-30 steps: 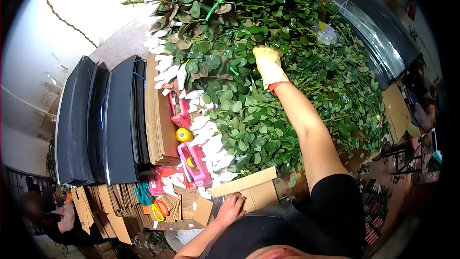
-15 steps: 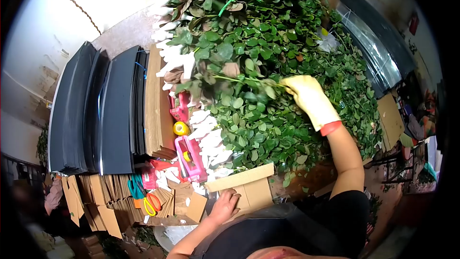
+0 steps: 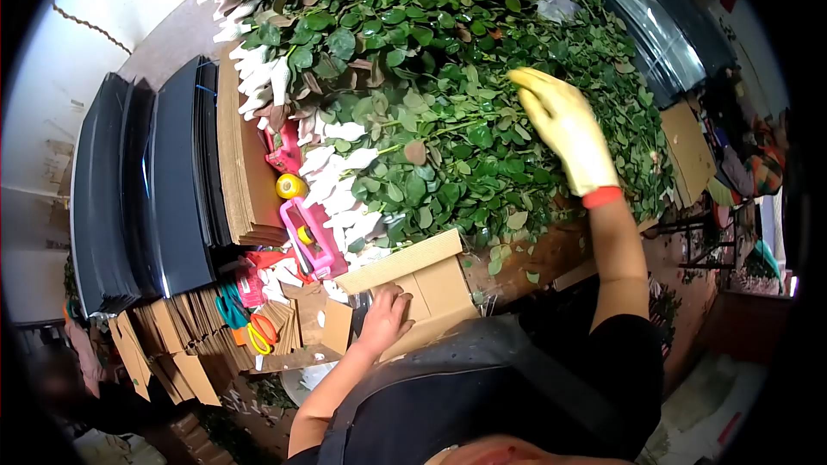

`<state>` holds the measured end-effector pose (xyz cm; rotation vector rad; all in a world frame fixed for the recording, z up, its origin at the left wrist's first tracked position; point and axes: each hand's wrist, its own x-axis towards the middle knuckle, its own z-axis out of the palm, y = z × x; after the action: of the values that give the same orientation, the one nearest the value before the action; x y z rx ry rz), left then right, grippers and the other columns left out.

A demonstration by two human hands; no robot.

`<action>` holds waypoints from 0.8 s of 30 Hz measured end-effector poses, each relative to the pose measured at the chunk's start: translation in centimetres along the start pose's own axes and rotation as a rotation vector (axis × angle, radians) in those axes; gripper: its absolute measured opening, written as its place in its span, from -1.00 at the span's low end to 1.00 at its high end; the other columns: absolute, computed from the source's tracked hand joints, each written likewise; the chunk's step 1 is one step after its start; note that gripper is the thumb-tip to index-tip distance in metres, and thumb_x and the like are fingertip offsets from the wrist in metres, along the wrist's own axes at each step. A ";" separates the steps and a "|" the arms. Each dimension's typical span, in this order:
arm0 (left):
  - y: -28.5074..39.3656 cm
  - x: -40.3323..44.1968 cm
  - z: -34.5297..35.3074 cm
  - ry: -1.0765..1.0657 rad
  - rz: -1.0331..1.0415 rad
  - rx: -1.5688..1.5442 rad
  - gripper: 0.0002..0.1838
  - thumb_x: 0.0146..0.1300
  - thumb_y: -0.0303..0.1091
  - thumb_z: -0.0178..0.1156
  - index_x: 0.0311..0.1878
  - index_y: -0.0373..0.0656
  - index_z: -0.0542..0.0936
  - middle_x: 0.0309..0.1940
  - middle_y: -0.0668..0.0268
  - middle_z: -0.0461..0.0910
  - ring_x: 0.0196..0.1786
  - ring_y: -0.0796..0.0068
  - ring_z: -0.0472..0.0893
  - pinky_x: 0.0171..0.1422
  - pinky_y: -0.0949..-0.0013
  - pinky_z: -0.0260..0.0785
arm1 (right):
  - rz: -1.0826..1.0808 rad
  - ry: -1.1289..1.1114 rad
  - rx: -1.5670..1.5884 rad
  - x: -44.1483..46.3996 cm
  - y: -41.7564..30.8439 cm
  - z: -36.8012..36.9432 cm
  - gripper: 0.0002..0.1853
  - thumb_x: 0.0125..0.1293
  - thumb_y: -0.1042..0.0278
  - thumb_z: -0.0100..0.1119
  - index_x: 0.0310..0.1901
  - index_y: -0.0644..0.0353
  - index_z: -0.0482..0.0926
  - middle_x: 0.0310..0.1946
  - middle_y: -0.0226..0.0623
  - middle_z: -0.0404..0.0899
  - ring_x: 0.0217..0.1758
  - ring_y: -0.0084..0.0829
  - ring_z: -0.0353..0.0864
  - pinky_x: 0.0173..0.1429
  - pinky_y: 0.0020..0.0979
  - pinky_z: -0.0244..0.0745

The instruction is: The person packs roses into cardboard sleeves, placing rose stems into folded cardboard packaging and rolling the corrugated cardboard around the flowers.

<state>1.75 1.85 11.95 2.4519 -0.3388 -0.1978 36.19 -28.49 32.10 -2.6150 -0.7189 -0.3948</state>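
Note:
My right hand (image 3: pixel 564 125) wears a pale yellow glove with a red cuff. It is open above a thick pile of leafy stems (image 3: pixel 482 151), with no stem in its fingers. White-wrapped flower heads (image 3: pixel 345 194) line the left side of the pile. A long stem lies on top of it, its white head pointing left. My left hand (image 3: pixel 385 317) is bare and rests, fingers slightly bent, on a folded cardboard piece (image 3: pixel 444 288) at the table's front edge. The underside of its palm is hidden.
Pink tape dispensers (image 3: pixel 317 241) and a yellow tape roll (image 3: pixel 291 186) stand left of the flowers. Orange-handled scissors (image 3: pixel 263 333) lie near stacked cardboard (image 3: pixel 185 344). Dark sheets (image 3: pixel 181 181) stand at the left. Clear-wrapped dark sheets (image 3: pixel 663 26) lie at the back right. Another person shows far left.
My right hand has let go of the leafy stem, which now lies on the pile, and its fingers have opened. The whole view has shifted; my left hand stays at the cardboard.

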 end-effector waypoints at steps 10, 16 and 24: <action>-0.3 -0.1 0.1 0.004 0.040 0.017 -0.30 -0.05 -0.36 0.63 0.21 -0.21 0.55 0.19 0.03 0.43 0.37 -0.13 0.43 0.46 -0.02 0.38 | -0.085 -0.355 -0.235 3.3 -4.8 10.3 -0.81 0.30 0.29 0.29 -0.14 0.14 0.78 -0.03 -0.17 0.79 0.18 -0.18 0.74 0.46 -0.11 0.46; -1.0 0.0 0.5 0.032 0.079 0.002 -0.28 -0.12 -0.40 0.64 0.19 -0.21 0.55 0.16 0.02 0.43 0.34 -0.14 0.43 0.43 -0.03 0.39 | -0.307 0.277 -0.032 0.1 -7.4 4.3 -0.88 0.22 0.44 0.35 -0.21 0.15 0.76 0.05 -0.24 0.77 0.03 -0.16 0.75 0.24 -0.22 0.62; -0.6 -0.1 0.2 0.041 0.061 0.003 -0.31 -0.07 -0.38 0.62 0.18 -0.24 0.56 0.19 0.01 0.42 0.37 -0.13 0.40 0.46 -0.02 0.36 | -0.309 -0.376 -0.174 -6.8 -5.2 5.6 -0.78 0.20 0.42 0.42 -0.10 0.06 0.72 -0.24 -0.27 0.73 -0.19 -0.17 0.77 -0.08 -0.18 0.67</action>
<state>1.75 2.21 11.36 2.4415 -0.3955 -0.1214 28.69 -24.82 26.25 -2.7774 -1.2734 -0.0464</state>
